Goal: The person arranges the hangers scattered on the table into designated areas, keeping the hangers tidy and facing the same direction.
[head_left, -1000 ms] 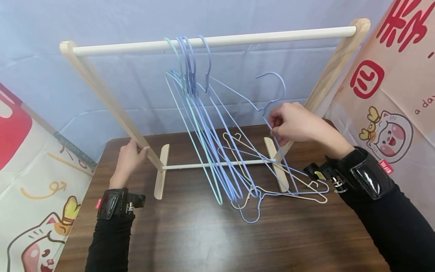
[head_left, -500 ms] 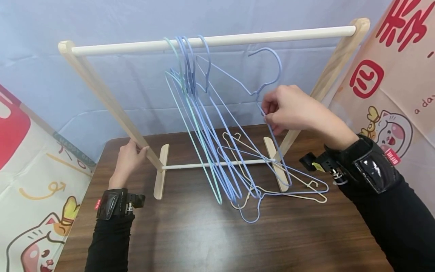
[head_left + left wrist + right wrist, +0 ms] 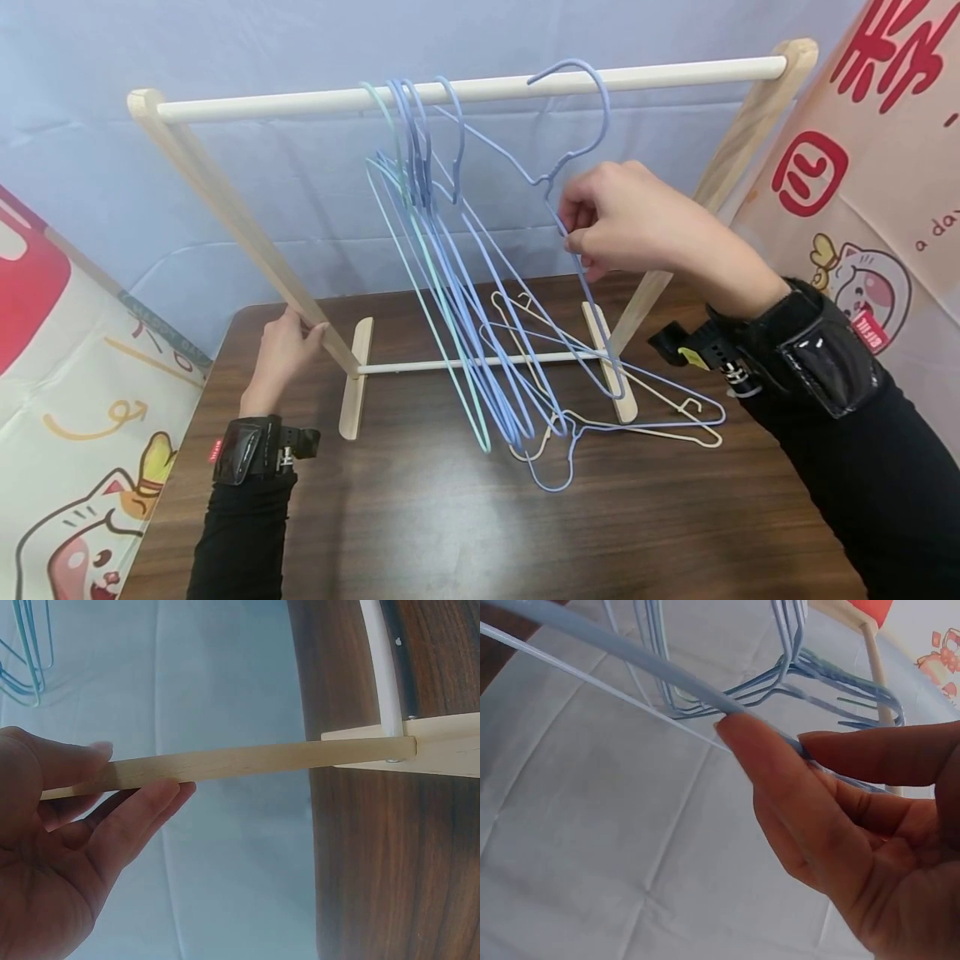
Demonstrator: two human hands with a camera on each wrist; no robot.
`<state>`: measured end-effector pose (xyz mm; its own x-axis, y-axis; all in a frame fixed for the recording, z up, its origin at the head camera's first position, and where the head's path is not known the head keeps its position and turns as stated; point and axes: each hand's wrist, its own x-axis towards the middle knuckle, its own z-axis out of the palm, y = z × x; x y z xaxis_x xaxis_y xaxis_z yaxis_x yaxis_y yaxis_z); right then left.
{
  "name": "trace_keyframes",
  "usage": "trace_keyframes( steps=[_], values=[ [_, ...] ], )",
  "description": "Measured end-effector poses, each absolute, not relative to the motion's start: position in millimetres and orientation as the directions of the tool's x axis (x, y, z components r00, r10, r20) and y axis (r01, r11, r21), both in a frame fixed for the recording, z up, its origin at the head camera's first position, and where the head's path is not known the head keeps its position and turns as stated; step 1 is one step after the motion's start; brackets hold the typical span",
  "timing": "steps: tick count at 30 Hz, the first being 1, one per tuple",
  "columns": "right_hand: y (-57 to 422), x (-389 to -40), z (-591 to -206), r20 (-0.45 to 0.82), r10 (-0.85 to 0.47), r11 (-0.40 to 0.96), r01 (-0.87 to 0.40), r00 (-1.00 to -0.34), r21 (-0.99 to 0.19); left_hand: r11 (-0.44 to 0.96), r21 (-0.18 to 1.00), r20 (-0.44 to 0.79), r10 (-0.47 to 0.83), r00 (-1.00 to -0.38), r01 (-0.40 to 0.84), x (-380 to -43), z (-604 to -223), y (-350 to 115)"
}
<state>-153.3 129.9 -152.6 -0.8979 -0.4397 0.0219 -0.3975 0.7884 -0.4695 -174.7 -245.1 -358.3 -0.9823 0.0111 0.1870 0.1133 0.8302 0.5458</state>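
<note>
My right hand pinches a blue hanger by its sloping side, thumb against fingers, as the right wrist view also shows. That hanger's hook rises in front of the white rod of a wooden rack, its open end pointing left; whether it touches the rod I cannot tell. With the left hand I grip the rack's left wooden post low down, and the left wrist view shows thumb and fingers on either side of the post. Left of the held hanger, several blue hangers and one mint-green hanger hang from the rod.
On the brown table, beneath the hanging ones, lie a blue hanger and cream hangers, overlapping each other. The rack's lower bar joins its two feet. Pale cloth and printed sheets surround the table.
My right hand has lifted the blue hanger up and to the left, bringing its hook from below the rod up to rod height. The left hand stays on the post.
</note>
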Motion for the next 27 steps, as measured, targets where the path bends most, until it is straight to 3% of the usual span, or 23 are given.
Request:
trace_keyframes(
  steps=[14,27],
  values=[
    [109.0,-159.7,-149.0,0.023,-0.448,0.815,-0.419,-0.894,-0.401,0.827,0.553,0.181,0.005,-0.984,0.106,-174.8,-358.6,-244.6],
    [97.3,-165.7,-147.0,-0.031,-0.429,0.801,-0.364,-0.903,-0.476,0.824,0.554,0.191,0.015,-0.981,0.121,-176.3,-358.9,-244.3]
  ],
)
